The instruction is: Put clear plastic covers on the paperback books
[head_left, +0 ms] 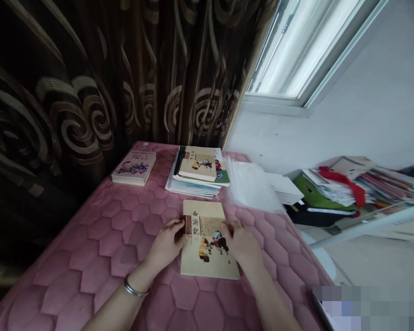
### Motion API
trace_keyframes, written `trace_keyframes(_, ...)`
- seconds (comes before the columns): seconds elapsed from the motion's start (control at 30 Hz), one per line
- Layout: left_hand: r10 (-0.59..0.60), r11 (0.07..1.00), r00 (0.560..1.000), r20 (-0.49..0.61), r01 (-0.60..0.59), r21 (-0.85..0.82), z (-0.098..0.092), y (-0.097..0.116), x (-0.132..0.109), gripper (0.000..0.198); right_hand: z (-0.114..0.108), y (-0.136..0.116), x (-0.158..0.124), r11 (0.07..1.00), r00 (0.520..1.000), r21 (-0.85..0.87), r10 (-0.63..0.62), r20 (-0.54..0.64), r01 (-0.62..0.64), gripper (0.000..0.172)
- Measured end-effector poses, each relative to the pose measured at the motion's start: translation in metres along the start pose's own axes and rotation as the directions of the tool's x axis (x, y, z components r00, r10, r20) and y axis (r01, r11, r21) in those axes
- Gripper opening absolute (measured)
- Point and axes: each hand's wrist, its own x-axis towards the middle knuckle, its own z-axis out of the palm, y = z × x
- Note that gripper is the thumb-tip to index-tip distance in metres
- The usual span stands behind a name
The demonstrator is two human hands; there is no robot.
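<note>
Take the beige book (207,240) under your hands as the landmark: it lies flat and closed, cover up, on the pink quilted worktop (100,257), and nothing about it looks opened or wrapped yet, so I judge you are early with this one, only squaring it in place. To its far left, near the dark patterned curtain (76,82), a small stack of pink-covered books (134,168) sits apart and untouched. Your left hand (167,244), with a metal bangle (134,288) on the wrist, rests at the book's left edge, its fingers (178,226) loosely curled and laid along the spine side, pinching nothing that I can see. Your right hand (243,243) lies on the book's right half, fingers close together and flat on the cover, pressing it down rather than gripping. Just beyond the book, a taller stack of books (197,174) waits with a matching beige volume on top, so most of the pile looks still to be handled. To the right of that stack, a sheaf of clear plastic sheets (251,186) lies on the worktop's far corner, none of it on your book yet. Farther right, off the worktop, a cluttered heap of papers and folders (348,188) with a red ribbon sits below a white wall and a bright window (307,46).
</note>
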Motion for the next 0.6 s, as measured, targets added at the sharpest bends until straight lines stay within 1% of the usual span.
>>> trace_keyframes(0.13,0.006,0.999,1.0,-0.011,-0.006,0.035,0.0,0.002,-0.001,0.038,0.0,0.011,0.005,0.989,1.0,0.147,-0.017,0.017,0.014,0.041)
trace_keyframes(0.27,0.005,0.997,1.0,-0.004,-0.005,0.071,-0.001,0.002,-0.001,0.038,0.004,0.016,0.009,0.952,0.998,0.306,-0.035,0.049,0.018,0.04)
trace_keyframes(0.43,0.028,0.994,1.0,0.005,-0.028,0.11,0.003,0.001,-0.001,0.039,0.01,0.014,0.014,0.889,0.985,0.457,-0.064,0.162,-0.018,0.04)
trace_keyframes(0.47,0.032,0.992,0.999,0.01,-0.033,0.119,0.003,0.002,-0.001,0.039,0.012,0.013,0.015,0.876,0.983,0.483,-0.074,0.17,-0.017,0.04)
trace_keyframes(0.53,0.022,0.986,1.0,0.017,-0.025,0.164,0.001,0.003,-0.001,0.039,0.014,0.013,0.016,0.856,0.988,0.516,-0.086,0.131,0.006,0.037)
trace_keyframes(0.57,0.003,0.977,1.0,0.003,-0.004,0.212,-0.002,0.003,-0.001,0.041,0.015,0.013,0.017,0.856,0.992,0.517,-0.084,0.098,0.021,0.037)
trace_keyframes(0.6,-0.028,0.959,0.999,-0.034,0.036,0.28,-0.007,0.003,0.0,0.043,0.016,0.014,0.017,0.863,0.995,0.505,-0.076,0.07,0.031,0.036)
